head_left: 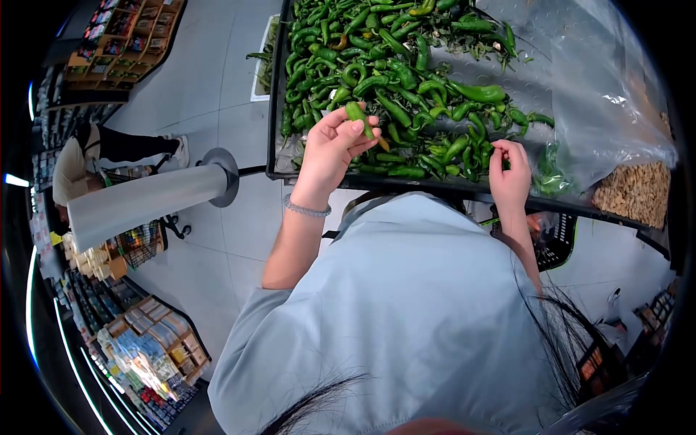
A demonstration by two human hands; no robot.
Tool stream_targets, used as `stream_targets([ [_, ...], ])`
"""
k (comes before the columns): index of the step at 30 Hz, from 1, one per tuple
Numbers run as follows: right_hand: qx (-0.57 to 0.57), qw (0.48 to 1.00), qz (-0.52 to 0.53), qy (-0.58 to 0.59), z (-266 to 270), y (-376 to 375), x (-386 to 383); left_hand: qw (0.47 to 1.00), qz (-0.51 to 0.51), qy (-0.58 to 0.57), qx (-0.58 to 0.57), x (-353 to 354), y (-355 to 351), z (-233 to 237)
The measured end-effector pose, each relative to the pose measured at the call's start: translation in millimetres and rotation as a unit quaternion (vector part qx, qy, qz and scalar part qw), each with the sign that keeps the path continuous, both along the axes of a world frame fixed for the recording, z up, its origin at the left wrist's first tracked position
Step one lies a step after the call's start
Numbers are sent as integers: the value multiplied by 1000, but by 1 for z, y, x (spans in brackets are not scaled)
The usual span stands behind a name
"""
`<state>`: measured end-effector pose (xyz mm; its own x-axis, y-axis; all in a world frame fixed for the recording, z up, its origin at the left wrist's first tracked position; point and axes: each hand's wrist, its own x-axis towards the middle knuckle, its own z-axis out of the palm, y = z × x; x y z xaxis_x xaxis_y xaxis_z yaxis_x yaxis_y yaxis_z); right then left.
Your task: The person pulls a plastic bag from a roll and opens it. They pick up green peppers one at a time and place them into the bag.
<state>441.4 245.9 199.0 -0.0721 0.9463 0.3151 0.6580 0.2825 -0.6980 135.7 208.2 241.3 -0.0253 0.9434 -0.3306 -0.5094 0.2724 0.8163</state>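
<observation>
My left hand (pixel 330 148) is raised over the near left part of the display bin (pixel 272 138), closed around a short green pepper (pixel 358 116) between thumb and fingers. Under and beyond it lie many loose green peppers (pixel 395 109), some curled, a few turning orange. My right hand (pixel 512 174) is at the bin's front edge, its fingers curled together by the peppers at the right of the pile. What those fingers hold, if anything, is hidden. Just right of that hand, a clear plastic bag (pixel 552 170) with green peppers inside rests in the bin.
Clear plastic sheeting (pixel 609 94) covers the bin's right side, beside a brown, rough-textured heap (pixel 634 192). A roll of plastic bags (pixel 152 203) stands at the left. A black shopping basket (pixel 558 243) is below the bin. A person (pixel 80 167) is beyond the roll, near shelves (pixel 123 40).
</observation>
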Motion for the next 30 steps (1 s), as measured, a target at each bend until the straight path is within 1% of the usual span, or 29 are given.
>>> stream_targets([
  [3, 5, 1000, -1, 2, 1, -1, 0, 999, -4, -40, 25, 2, -2, 1],
  [6, 10, 1000, 3, 0, 1, 0, 0, 996, -38, -67, 40, -1, -2, 6],
  [9, 10, 1000, 5, 1, 0, -1, 0, 990, -39, -122, 58, -2, -2, 10],
  [11, 12, 1000, 8, 7, -2, 0, 1, 983, 14, -180, 29, -4, 0, 15],
  [12, -10, 1000, 2, 5, -1, -1, 1, 977, 40, -208, 14, -3, 1, 18],
  [13, -32, 999, -3, 4, 0, -2, 1, 982, 85, -168, -27, 1, 4, 27],
  [14, -54, 998, -9, 2, 1, -3, 2, 993, 81, -80, -25, -3, 7, 21],
  [15, -53, 999, -10, 3, 0, -3, 1, 997, 76, 8, -23, -10, 12, 10],
  [16, -52, 999, -10, 4, -1, -3, 1, 992, 71, 97, -21, -10, 17, 13],
  [17, -51, 999, -11, 5, -1, -3, 1, 933, 63, 353, 34, -3, 20, 15],
  [18, -50, 999, -12, 8, -1, -3, 1, 827, 36, 554, 89, 1, 21, 22],
  [20, -49, 999, -12, 14, 0, -3, 0, 772, -34, 620, 134, 6, 28, 20],
  [21, -51, 998, -14, 16, 0, -3, 0, 819, -68, 556, 123, 13, 27, 22],
  [22, -53, 998, -16, 19, -1, -4, 0, 844, -106, 510, 127, 19, 28, 25],
  [24, -52, 998, -17, 20, 0, -3, 0, 787, -121, 538, 278, 27, 32, 13],
  [25, -50, 998, -16, 19, 1, -3, 0, 802, -165, 521, 239, 29, 32, 16],
  [28, -49, 999, -16, 16, 4, -3, -1, 709, 23, 630, 315, 28, 45, 7],
  [30, -49, 999, -15, 13, 5, -4, -2, 684, 62, 691, 226, 22, 52, -3],
])
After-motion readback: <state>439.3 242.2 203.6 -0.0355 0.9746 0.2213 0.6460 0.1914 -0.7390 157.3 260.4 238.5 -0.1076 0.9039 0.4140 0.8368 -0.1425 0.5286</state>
